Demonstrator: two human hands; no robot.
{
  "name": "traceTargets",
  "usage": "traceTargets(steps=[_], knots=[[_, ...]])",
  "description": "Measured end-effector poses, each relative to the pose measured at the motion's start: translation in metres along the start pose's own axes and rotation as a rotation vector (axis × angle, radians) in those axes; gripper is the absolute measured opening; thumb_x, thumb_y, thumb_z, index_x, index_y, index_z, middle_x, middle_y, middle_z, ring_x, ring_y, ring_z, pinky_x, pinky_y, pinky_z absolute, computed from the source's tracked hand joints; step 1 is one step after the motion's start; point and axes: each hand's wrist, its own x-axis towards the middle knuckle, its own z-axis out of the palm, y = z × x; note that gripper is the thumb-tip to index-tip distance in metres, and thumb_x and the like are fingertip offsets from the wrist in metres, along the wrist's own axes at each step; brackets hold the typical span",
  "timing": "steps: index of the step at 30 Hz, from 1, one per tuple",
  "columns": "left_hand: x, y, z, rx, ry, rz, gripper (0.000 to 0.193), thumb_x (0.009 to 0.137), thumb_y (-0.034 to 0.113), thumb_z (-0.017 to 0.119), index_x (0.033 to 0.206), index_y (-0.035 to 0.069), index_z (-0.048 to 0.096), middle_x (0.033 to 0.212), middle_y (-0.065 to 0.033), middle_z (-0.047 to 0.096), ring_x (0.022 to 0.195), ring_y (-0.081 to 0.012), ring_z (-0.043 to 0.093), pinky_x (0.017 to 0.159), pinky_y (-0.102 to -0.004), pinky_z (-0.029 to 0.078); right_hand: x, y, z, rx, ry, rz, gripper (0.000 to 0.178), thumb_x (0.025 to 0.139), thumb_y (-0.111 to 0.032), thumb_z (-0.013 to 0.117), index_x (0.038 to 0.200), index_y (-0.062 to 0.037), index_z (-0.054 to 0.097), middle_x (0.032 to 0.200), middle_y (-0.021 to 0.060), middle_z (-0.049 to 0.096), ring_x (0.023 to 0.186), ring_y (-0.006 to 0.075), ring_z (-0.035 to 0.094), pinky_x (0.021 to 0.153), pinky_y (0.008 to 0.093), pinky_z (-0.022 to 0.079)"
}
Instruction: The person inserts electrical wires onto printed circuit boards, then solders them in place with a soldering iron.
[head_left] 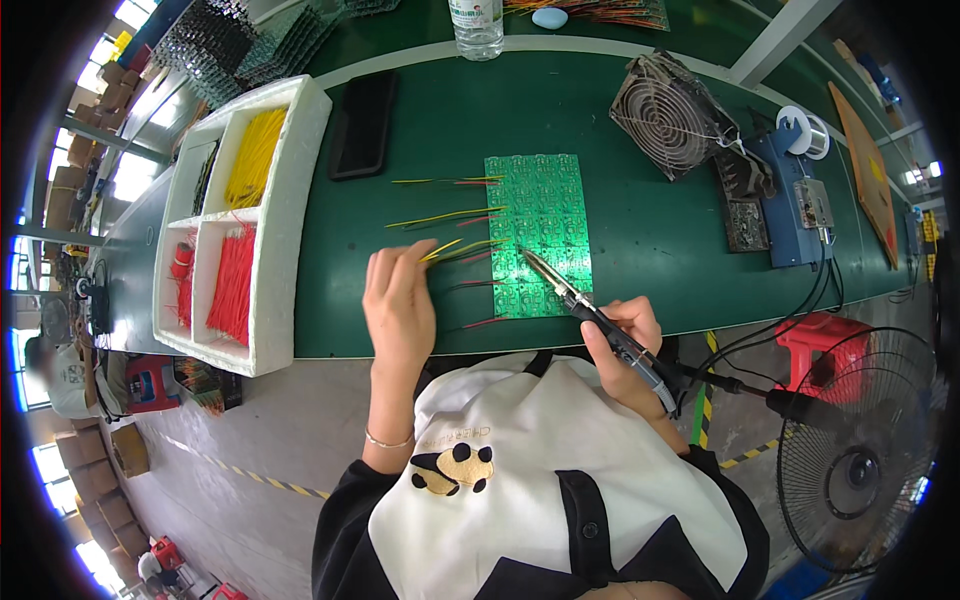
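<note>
A green circuit board panel (540,200) lies on the green bench mat, with several yellow and red wires reaching leftward from its left side. My left hand (402,305) is closed at the board's left, its fingertips pinching yellow wires (440,252); how many is hidden. One yellow wire runs from beside those fingertips to the board's left edge. Wrapped around a soldering iron (625,345) is my right hand (632,335), near the board's lower right corner. The iron's tip is over the board's middle, by the wire ends; whether it touches cannot be made out.
Left stands a white foam tray (270,320) with yellow, red and dark wires in compartments. A black phone (362,125) lies beside it. Beyond the board are a bottle (477,30) and a small fan (665,115). A blue soldering station (795,195) with solder spool (803,133) stands right.
</note>
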Motion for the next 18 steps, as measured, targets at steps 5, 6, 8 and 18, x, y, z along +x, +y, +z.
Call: traceTargets(steps=[5, 6, 8, 18], knots=[[-0.006, 0.023, -0.019, -0.067, -0.107, -0.109, 0.023, 0.081, -0.008, 0.052, 0.103, -0.003, 0.056, 0.071, -0.0118, 0.053, 0.055, -0.0231, 0.050, 0.050, -0.0304, 0.041, 0.003, -0.001, 0.007, -0.035, -0.015, 0.008, 0.020, 0.079, -0.003, 0.067, 0.085, 0.0012, 0.048, 0.065, 0.0053, 0.057, 0.054, 0.0040, 0.047, 0.050, 0.0189, 0.036], [-0.013, 0.016, -0.013, -0.202, -0.094, -0.143, 0.018, 0.082, -0.007, 0.052, 0.100, -0.005, 0.052, 0.071, -0.0120, 0.054, 0.056, -0.0230, 0.053, 0.051, -0.0293, 0.042, 0.005, -0.003, 0.007, -0.032, -0.019, 0.006, 0.020, 0.079, -0.003, 0.067, 0.085, 0.0012, 0.048, 0.065, 0.0053, 0.057, 0.054, 0.0040, 0.047, 0.050, 0.0189, 0.036], [-0.017, 0.011, -0.012, -0.216, -0.128, -0.199, 0.013, 0.083, -0.007, 0.052, 0.097, -0.005, 0.051, 0.071, -0.0120, 0.054, 0.057, -0.0232, 0.054, 0.052, -0.0286, 0.043, 0.006, -0.007, 0.008, -0.015, 0.032, 0.039, 0.020, 0.080, -0.004, 0.066, 0.086, 0.0010, 0.048, 0.067, 0.0050, 0.059, 0.055, 0.0029, 0.047, 0.050, 0.0180, 0.036], [-0.009, 0.007, 0.008, -0.173, -0.078, 0.052, 0.006, 0.077, -0.004, 0.062, 0.080, 0.000, 0.060, 0.075, -0.0078, 0.062, 0.057, -0.0199, 0.053, 0.050, -0.0282, 0.042, 0.004, -0.008, -0.002, 0.035, 0.132, 0.121, 0.021, 0.081, -0.008, 0.065, 0.089, -0.0012, 0.047, 0.074, 0.0045, 0.058, 0.061, 0.0046, 0.050, 0.054, 0.0192, 0.041]])
